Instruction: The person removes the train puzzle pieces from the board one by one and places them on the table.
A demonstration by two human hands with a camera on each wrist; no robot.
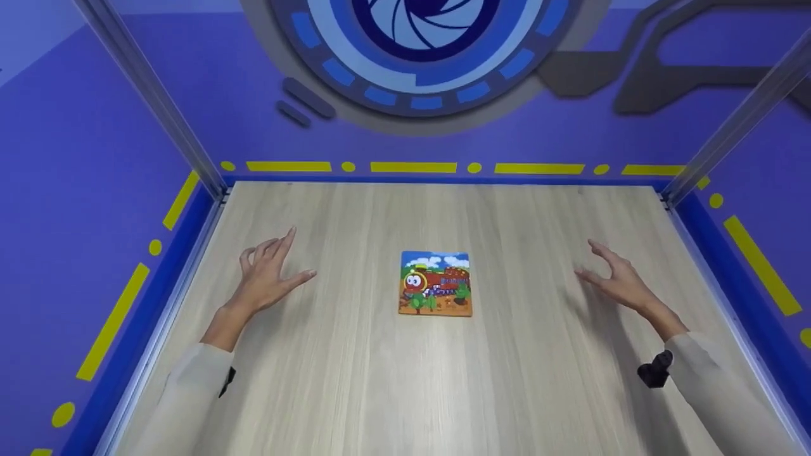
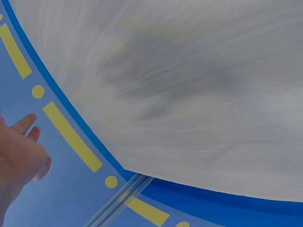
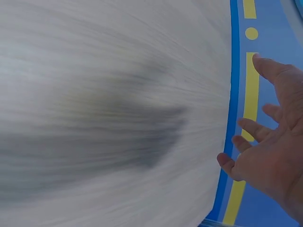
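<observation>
A square picture puzzle [image 1: 435, 284] with a cartoon red train, clouds and green cacti lies flat in the middle of the wooden table. To its left, apart from it, my left hand [image 1: 266, 275] hovers over the table with thumb and fingers spread. My right hand [image 1: 618, 278] is held above the table on the other side, thumb and fingers apart, holding nothing. In the left wrist view only part of the left hand [image 2: 23, 156] shows at the edge. The right wrist view has the right hand [image 3: 270, 142] with its fingers spread.
The pale wooden table [image 1: 431, 386] is bounded by a blue back wall [image 1: 190, 82] and blue side walls with yellow dashes. Metal posts [image 1: 158, 95] stand at the back corners. A small black device [image 1: 656, 369] sits at the right sleeve.
</observation>
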